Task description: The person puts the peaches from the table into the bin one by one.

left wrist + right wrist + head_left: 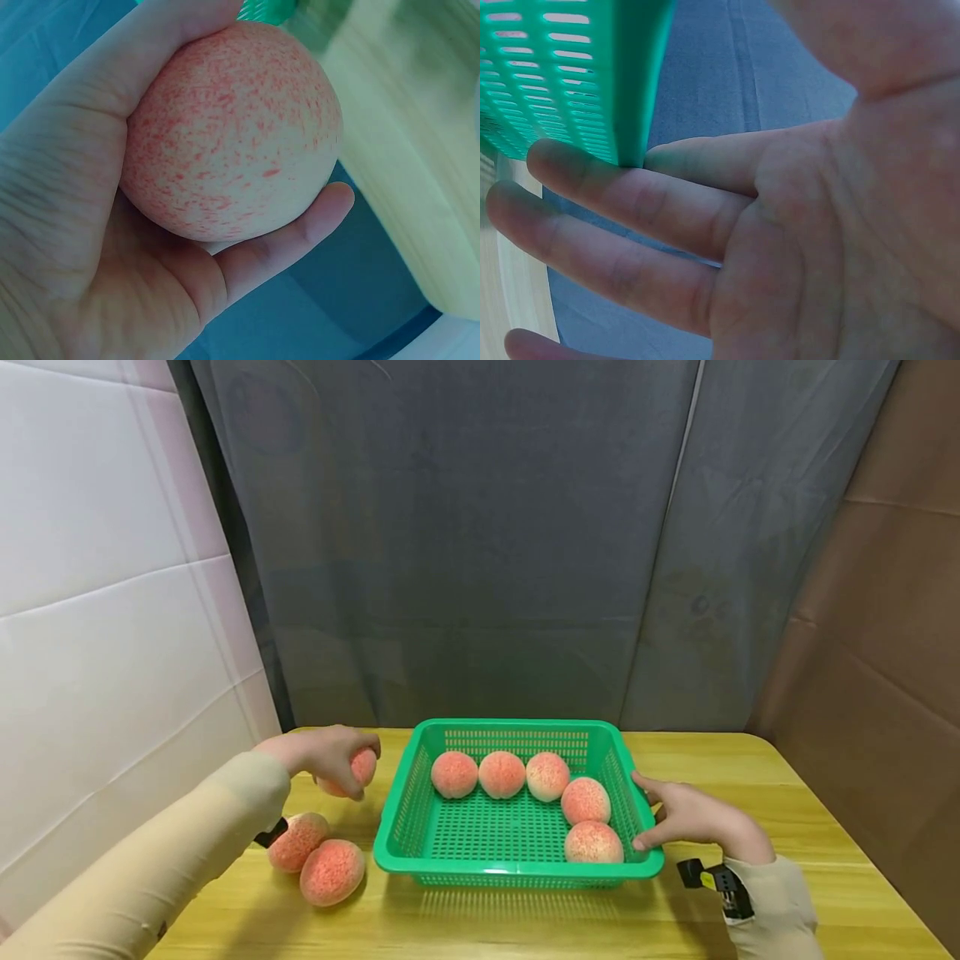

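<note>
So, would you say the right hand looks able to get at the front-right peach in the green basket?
Probably yes: the right hand touches the green basket's rim beside that peach; the open top leaves the way free, with only that rim to clear.

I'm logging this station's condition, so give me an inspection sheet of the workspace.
Surface: yellowish wood-grain table.
Job's things: green slotted plastic basket with five peaches inside; two peaches on the table, left of it.
Clutter: nothing seen.
Hands: left hand grips an eighth peach; right hand touches the basket's right rim.
Cables: nothing seen.
Surroundings: dark grey backdrop behind, white sheet left, brown sheet right.
</note>
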`<state>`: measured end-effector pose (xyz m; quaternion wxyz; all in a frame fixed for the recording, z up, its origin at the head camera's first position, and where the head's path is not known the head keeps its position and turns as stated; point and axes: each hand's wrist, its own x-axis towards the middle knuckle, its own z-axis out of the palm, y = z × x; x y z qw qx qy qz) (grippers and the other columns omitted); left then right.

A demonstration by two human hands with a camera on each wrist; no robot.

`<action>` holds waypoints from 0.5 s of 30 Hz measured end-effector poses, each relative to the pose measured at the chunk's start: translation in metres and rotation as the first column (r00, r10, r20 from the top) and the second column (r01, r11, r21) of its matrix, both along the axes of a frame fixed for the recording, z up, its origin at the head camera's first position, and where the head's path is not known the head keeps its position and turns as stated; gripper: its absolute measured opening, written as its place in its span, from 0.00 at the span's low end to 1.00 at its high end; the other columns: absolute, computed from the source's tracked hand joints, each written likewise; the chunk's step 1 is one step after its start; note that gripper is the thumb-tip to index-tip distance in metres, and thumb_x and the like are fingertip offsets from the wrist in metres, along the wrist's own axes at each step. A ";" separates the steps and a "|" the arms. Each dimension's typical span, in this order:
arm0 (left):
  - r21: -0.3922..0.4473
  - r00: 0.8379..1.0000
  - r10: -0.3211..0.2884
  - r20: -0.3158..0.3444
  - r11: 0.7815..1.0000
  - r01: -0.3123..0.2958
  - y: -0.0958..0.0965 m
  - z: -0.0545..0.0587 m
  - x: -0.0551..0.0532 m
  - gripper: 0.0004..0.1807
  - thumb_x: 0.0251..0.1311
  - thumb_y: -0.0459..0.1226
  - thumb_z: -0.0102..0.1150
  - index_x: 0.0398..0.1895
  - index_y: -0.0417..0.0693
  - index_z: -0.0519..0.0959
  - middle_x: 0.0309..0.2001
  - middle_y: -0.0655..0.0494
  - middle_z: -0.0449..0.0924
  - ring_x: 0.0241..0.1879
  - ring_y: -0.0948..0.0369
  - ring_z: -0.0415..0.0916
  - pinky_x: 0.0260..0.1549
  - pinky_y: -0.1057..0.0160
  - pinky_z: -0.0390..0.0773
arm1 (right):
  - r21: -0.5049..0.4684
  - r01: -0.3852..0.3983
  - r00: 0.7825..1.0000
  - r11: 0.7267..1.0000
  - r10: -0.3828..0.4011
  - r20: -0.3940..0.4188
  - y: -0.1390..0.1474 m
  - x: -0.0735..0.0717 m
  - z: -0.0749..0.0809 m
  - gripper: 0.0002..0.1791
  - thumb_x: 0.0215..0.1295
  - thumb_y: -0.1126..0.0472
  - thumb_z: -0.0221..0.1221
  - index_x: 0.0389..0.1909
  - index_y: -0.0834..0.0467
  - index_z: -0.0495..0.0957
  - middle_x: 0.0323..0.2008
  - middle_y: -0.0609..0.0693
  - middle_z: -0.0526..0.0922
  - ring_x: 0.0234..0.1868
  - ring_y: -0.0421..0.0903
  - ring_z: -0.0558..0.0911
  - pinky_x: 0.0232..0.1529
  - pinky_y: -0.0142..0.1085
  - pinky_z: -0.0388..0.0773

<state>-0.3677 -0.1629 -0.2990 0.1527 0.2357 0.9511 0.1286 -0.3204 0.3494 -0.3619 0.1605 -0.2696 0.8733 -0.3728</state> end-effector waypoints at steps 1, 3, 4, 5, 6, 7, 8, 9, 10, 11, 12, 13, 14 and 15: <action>-0.004 1.000 0.000 -0.008 1.000 0.000 0.000 0.002 0.000 0.28 0.38 0.39 0.76 0.46 0.49 0.74 0.38 0.54 0.73 0.33 0.57 0.72 0.19 0.60 0.77 | 0.003 0.001 1.000 1.000 -0.001 -0.004 0.000 0.000 0.000 0.58 0.52 0.57 0.72 0.70 0.78 0.42 0.51 0.68 0.76 0.40 0.52 0.84 0.38 0.38 0.78; -0.013 1.000 0.003 -0.023 1.000 -0.003 0.002 0.006 -0.002 0.28 0.38 0.40 0.76 0.46 0.49 0.74 0.37 0.55 0.74 0.34 0.57 0.73 0.20 0.60 0.77 | 0.005 0.008 1.000 1.000 -0.008 -0.003 0.000 0.000 0.000 0.59 0.52 0.57 0.73 0.70 0.77 0.42 0.52 0.68 0.75 0.40 0.52 0.84 0.38 0.38 0.78; -0.019 1.000 -0.003 -0.031 1.000 0.002 0.003 0.008 -0.002 0.29 0.39 0.40 0.76 0.46 0.49 0.74 0.37 0.55 0.74 0.34 0.57 0.73 0.22 0.60 0.77 | 0.006 0.010 1.000 1.000 -0.010 -0.003 0.000 0.000 0.000 0.59 0.52 0.57 0.73 0.70 0.77 0.42 0.52 0.68 0.75 0.40 0.52 0.84 0.38 0.37 0.78; -0.022 0.999 -0.004 -0.034 1.000 0.004 0.004 0.010 -0.003 0.29 0.39 0.41 0.76 0.47 0.49 0.74 0.37 0.55 0.74 0.34 0.57 0.73 0.23 0.60 0.77 | 0.003 0.005 1.000 1.000 -0.005 -0.004 0.000 -0.001 0.000 0.59 0.52 0.57 0.72 0.70 0.78 0.42 0.52 0.68 0.75 0.40 0.52 0.84 0.38 0.37 0.78; -0.026 0.999 -0.010 -0.040 1.000 0.009 0.005 0.012 -0.003 0.29 0.39 0.41 0.76 0.47 0.49 0.74 0.37 0.55 0.74 0.33 0.57 0.73 0.24 0.60 0.78 | 0.000 0.003 1.000 1.000 -0.003 -0.004 0.000 -0.001 0.000 0.59 0.52 0.57 0.72 0.70 0.78 0.42 0.52 0.69 0.75 0.40 0.53 0.84 0.38 0.37 0.79; -0.031 0.999 -0.018 -0.050 0.999 0.016 0.007 0.013 -0.003 0.29 0.39 0.41 0.76 0.47 0.48 0.74 0.37 0.55 0.74 0.33 0.57 0.73 0.25 0.61 0.77 | -0.004 0.001 1.000 1.000 -0.001 -0.002 0.001 -0.001 -0.001 0.59 0.52 0.57 0.72 0.70 0.78 0.42 0.52 0.69 0.75 0.41 0.53 0.83 0.38 0.38 0.79; -0.035 0.998 -0.027 -0.057 0.999 0.025 0.008 0.015 -0.003 0.30 0.39 0.41 0.76 0.48 0.48 0.74 0.37 0.55 0.74 0.33 0.58 0.73 0.25 0.61 0.77 | -0.006 0.000 1.000 1.000 0.000 -0.002 0.001 -0.001 -0.001 0.59 0.52 0.57 0.72 0.70 0.78 0.42 0.53 0.69 0.75 0.41 0.53 0.83 0.38 0.38 0.79; -0.038 0.998 -0.030 -0.064 0.999 0.028 0.010 0.016 -0.003 0.29 0.39 0.41 0.76 0.48 0.49 0.74 0.36 0.56 0.74 0.33 0.58 0.73 0.26 0.61 0.77 | -0.008 -0.004 1.000 1.000 0.004 -0.005 0.001 -0.001 -0.001 0.59 0.52 0.57 0.72 0.70 0.78 0.42 0.53 0.70 0.74 0.41 0.53 0.83 0.38 0.38 0.78; -0.038 0.996 -0.046 -0.074 0.998 0.044 0.012 0.017 -0.003 0.29 0.39 0.41 0.75 0.48 0.48 0.74 0.36 0.56 0.74 0.33 0.58 0.73 0.26 0.61 0.77 | -0.009 -0.007 1.000 1.000 0.007 -0.008 0.001 -0.002 -0.001 0.59 0.52 0.57 0.72 0.70 0.78 0.42 0.53 0.70 0.74 0.41 0.53 0.83 0.38 0.38 0.78; -0.036 0.995 -0.058 -0.081 0.998 0.055 0.014 0.019 -0.003 0.29 0.39 0.41 0.75 0.47 0.48 0.74 0.36 0.56 0.74 0.32 0.58 0.73 0.27 0.61 0.76 | -0.007 -0.012 1.000 1.000 0.012 -0.012 0.001 -0.002 -0.001 0.59 0.53 0.57 0.72 0.70 0.78 0.41 0.53 0.70 0.74 0.41 0.53 0.83 0.38 0.38 0.78; -0.038 0.993 -0.069 -0.091 0.997 0.066 0.016 0.019 -0.002 0.29 0.39 0.41 0.75 0.47 0.48 0.74 0.35 0.56 0.74 0.32 0.58 0.72 0.27 0.61 0.76 | -0.005 -0.011 1.000 1.000 0.011 -0.014 0.002 -0.002 -0.002 0.59 0.53 0.57 0.72 0.70 0.78 0.42 0.52 0.70 0.74 0.40 0.52 0.83 0.38 0.38 0.78; -0.041 0.992 -0.077 -0.097 0.996 0.073 0.018 0.020 -0.002 0.29 0.38 0.41 0.75 0.47 0.49 0.74 0.35 0.57 0.74 0.31 0.59 0.72 0.28 0.61 0.75 | -0.006 -0.011 1.000 1.000 0.011 -0.012 0.002 -0.002 -0.002 0.59 0.53 0.57 0.72 0.70 0.78 0.42 0.52 0.70 0.74 0.40 0.52 0.83 0.38 0.38 0.78; -0.042 0.991 -0.085 -0.099 0.996 0.081 0.021 0.020 -0.001 0.29 0.38 0.41 0.75 0.46 0.49 0.74 0.35 0.57 0.74 0.31 0.59 0.72 0.28 0.61 0.75 | 0.002 -0.014 1.000 1.000 0.014 -0.017 0.002 -0.002 -0.002 0.59 0.53 0.56 0.72 0.70 0.78 0.41 0.52 0.70 0.75 0.40 0.51 0.84 0.38 0.38 0.78; -0.044 0.990 -0.094 -0.103 0.995 0.090 0.023 0.020 -0.001 0.28 0.38 0.41 0.75 0.46 0.48 0.74 0.34 0.57 0.74 0.31 0.59 0.72 0.28 0.61 0.75 | 0.005 -0.015 1.000 1.000 0.015 -0.018 0.002 -0.002 -0.002 0.59 0.53 0.55 0.72 0.70 0.78 0.41 0.52 0.70 0.75 0.40 0.51 0.84 0.37 0.37 0.78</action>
